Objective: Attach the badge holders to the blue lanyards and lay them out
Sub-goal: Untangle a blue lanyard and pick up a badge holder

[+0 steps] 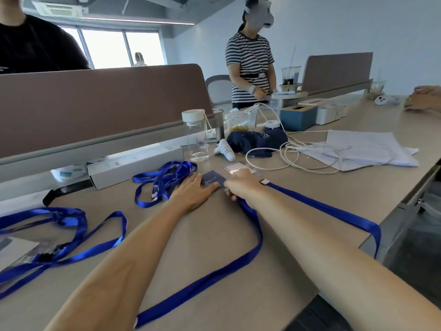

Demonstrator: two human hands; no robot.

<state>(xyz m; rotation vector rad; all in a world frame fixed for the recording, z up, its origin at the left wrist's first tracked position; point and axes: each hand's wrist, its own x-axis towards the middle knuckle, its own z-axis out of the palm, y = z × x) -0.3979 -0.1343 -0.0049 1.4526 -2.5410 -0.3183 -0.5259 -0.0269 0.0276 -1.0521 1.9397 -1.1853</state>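
A badge holder [213, 178] with a dark blue card lies flat on the table between my hands. My left hand [194, 193] rests palm down, fingers spread, with fingertips touching the holder's left edge. My right hand [241, 183] is closed around the holder's right end, where a blue lanyard [253, 223] meets it. That lanyard loops under my right forearm toward me and out to the table's right edge. A tangle of loose blue lanyards [164, 180] sits left of my left hand. At the near left lie other lanyards with a holder [26, 253].
More clear badge holders [235, 167] lie just beyond my right hand. Behind them stand a clear bottle [195, 136], a white box [136, 167], a white controller [224, 150], a dark cloth [255, 142], white cables [286, 154] and papers [362, 149]. A person in a striped shirt [249, 65] stands across the table.
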